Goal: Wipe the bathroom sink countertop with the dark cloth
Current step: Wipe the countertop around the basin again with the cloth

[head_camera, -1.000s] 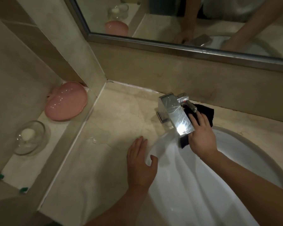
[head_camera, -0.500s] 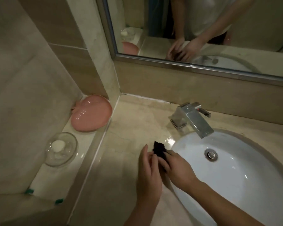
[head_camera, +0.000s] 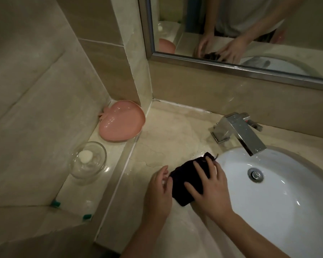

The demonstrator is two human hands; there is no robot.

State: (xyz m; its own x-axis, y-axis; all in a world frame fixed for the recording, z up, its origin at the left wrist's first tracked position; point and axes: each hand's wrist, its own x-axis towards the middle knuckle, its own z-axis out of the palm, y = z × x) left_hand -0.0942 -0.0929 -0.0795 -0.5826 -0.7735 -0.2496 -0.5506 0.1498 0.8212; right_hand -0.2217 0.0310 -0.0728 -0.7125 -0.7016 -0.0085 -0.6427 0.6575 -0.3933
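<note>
Beige marble table (head_camera: 168, 138) lying beside white sink (head_camera: 280, 198), dark cloth (head_camera: 188, 181) lying flat on it, right hand (head_camera: 211, 190) pressing straight fingers on cloth, left hand (head_camera: 159, 190) pinching its left edge.

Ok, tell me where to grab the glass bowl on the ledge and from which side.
Grip the glass bowl by its open rim, coming from above on the countertop side. It sits upright against the wall, so the far side is blocked, and the rim is bare while the white soap lies low inside.
</note>
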